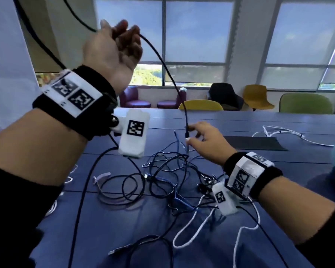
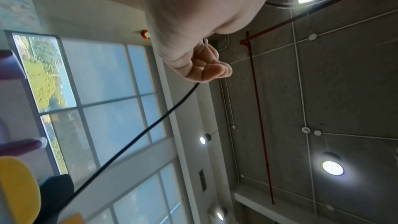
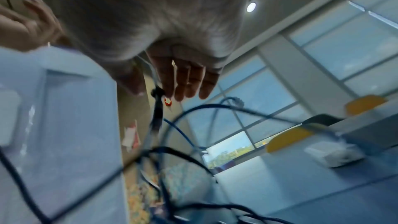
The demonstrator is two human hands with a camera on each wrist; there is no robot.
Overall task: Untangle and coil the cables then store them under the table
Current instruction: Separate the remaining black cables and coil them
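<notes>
The black cable [image 1: 162, 62] looks like smooth rubbery plastic with a dull sheen. In the tangle on the table [image 1: 240, 235], the white cable [image 1: 191, 219] seems matt and faintly ribbed, perhaps braided; the blue cable [image 1: 179, 141] is thin, smooth plastic. A plug [image 1: 115, 251] near the front edge shows a dull metal tip. The table is a matt blue surface with fine seams, and a flat dark mat [image 1: 259, 143] on its far right side looks matt. The wristbands [image 1: 104, 84] are black cloth, carrying white matt plastic blocks [image 1: 133, 132] with printed paper-like markers.
</notes>
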